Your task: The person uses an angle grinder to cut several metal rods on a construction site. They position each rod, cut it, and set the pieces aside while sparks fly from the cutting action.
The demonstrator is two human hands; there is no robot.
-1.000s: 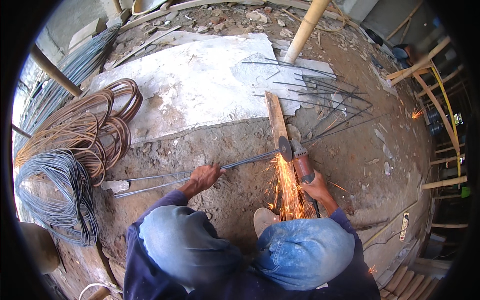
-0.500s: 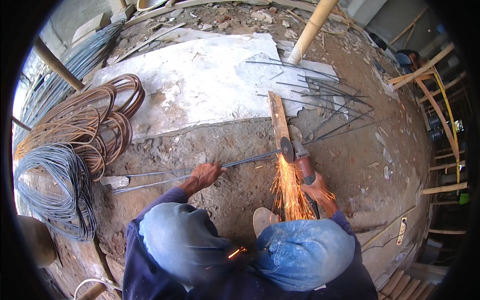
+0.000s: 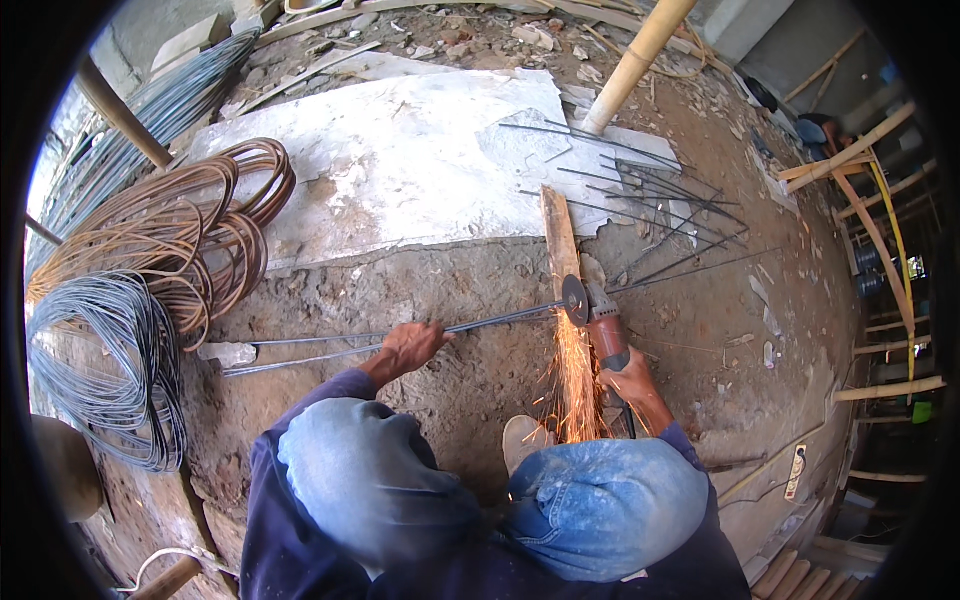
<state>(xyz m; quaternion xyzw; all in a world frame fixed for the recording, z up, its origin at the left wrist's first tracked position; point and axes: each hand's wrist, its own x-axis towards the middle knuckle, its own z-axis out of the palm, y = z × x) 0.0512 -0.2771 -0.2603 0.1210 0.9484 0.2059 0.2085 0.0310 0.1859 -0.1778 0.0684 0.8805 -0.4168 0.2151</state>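
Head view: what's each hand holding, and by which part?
Left hand: thin metal rods, gripped partway along, left of the disc. Right hand: grinder, by its rear end, away from the disc.

Ground (image 3: 735,395) right of the grinder (image 3: 607,338) leaves room, while sparks (image 3: 575,385) block its left side.

A grey wire coil (image 3: 150,375) lies left — beside rusty looped rods (image 3: 178,225).

Dirt ground (image 3: 690,400) carries a pale sheet (image 3: 400,160); a wooden plank (image 3: 560,240); rusty loops (image 3: 195,225); apparently a grey coil (image 3: 160,385).
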